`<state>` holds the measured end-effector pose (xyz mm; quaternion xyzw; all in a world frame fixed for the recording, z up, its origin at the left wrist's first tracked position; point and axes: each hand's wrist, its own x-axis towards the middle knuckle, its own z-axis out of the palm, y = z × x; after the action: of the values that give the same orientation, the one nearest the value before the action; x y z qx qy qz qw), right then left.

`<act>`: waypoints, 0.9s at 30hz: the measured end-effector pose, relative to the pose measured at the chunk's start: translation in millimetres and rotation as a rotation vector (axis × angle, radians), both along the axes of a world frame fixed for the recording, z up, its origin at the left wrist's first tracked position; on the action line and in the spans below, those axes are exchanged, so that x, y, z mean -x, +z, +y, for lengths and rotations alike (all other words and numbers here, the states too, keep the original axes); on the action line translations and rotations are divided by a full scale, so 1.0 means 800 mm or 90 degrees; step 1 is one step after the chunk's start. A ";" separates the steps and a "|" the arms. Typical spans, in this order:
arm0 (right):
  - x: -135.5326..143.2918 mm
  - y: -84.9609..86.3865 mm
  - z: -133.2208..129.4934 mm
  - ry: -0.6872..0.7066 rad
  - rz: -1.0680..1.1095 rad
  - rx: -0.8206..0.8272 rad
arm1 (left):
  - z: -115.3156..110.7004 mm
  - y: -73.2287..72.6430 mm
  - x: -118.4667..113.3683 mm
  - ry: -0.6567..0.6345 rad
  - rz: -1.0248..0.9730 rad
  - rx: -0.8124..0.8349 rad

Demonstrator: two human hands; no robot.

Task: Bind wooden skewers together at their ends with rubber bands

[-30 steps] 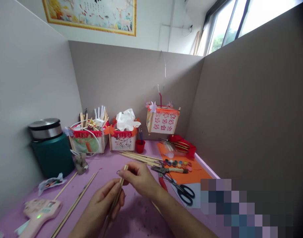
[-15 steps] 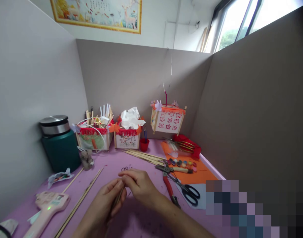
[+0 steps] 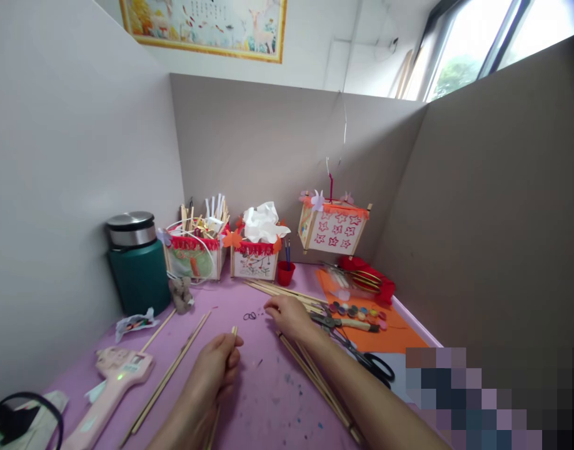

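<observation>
Right hand (image 3: 289, 316) has pulled away from left hand (image 3: 216, 362), now lower centre near black bands (image 3: 250, 316), fingers curled, can't tell if holding anything, while left, lower left of centre, grips slim, straight, pale wooden sticks (image 3: 234, 330), count unclear, blunt end poking out.

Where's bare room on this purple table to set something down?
Mainly the speckled stretch of table between your left hand and the sticks beside your right forearm; a narrower one lies between that hand and the sticks farther left. It's crowded right, around the paints, wooden-handled tool and scissors.
</observation>
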<state>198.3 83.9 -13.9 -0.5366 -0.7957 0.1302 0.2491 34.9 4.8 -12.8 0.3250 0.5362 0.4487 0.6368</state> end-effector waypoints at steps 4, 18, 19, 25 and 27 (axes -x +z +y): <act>0.019 -0.014 0.019 0.003 -0.054 0.000 | 0.003 -0.005 0.005 0.006 -0.011 -0.005; 0.017 0.015 -0.011 0.039 0.094 0.013 | 0.000 0.001 0.006 -0.072 -0.054 -0.082; 0.016 0.023 -0.021 0.058 0.126 0.029 | -0.002 0.005 0.006 -0.085 -0.054 -0.096; 0.014 0.057 -0.068 0.234 0.438 0.245 | -0.017 0.027 0.005 -0.105 -0.024 -0.141; 0.014 0.059 -0.073 0.235 0.439 0.265 | -0.020 0.031 0.002 -0.106 -0.019 -0.159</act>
<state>186.8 25.8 33.4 -0.3496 -0.7055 0.5010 0.3591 33.3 -11.5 11.9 0.4382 0.4377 0.4627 0.6343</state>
